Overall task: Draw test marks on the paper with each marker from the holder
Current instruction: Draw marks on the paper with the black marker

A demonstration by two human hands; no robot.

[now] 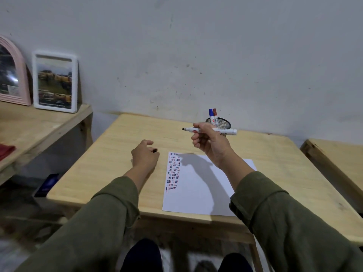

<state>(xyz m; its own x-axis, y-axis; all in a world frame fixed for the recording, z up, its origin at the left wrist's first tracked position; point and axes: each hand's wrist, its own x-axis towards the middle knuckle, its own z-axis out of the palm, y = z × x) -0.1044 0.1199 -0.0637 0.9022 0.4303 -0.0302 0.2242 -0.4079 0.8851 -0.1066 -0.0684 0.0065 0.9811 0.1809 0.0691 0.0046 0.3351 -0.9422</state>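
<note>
Right hand [206, 142] raised above the table [121, 146], fingers clamped round a white marker [211, 130] held level, uncapped dark tip pointing left. The hand covers the middle of the barrel; the label print is too small to read.

Left hand [145, 154] rests on the table just left of the paper [198, 193], fingers curled shut on a small dark object, the cap [155, 150]; only its end shows past the fingers.

The paper lies flat on the table's right half. Rows of short black, red and blue marks [173, 171] fill a narrow column along its left edge. The rest is blank, crossed by the right arm's shadow. The right forearm hides the far right corner.

Mesh holder [223, 123] stands near the far edge, partly behind the right hand. Blue marker [211, 114] and red marker [215, 114] stand in it, caps up; lower barrels hidden.

Left side: a shelf [39, 126] with a white frame [55, 81] leaning on the wall and a pink arched frame [11, 75] cut off by the picture edge. A red item at the far left is cut off, unidentifiable. Dark object on the floor below, blurred.
</note>
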